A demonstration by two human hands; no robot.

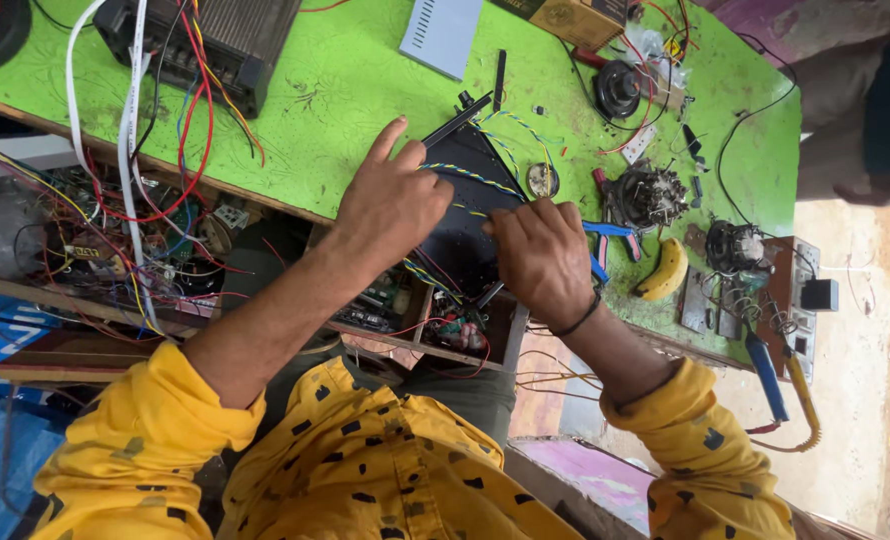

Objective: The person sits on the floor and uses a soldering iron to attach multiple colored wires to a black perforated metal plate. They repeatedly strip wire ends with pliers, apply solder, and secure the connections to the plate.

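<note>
Head view is showing the left hand (393, 205) pressing, fingers spread, on a black panel (465, 215) at the green table's (345, 90) edge; the right hand (543, 258) is lying curled on it, grip hidden; twisted wires (470, 176) are crossing the panel; blue-handled pliers (605, 232) and a banana (665, 270) are lying just beside.
</note>
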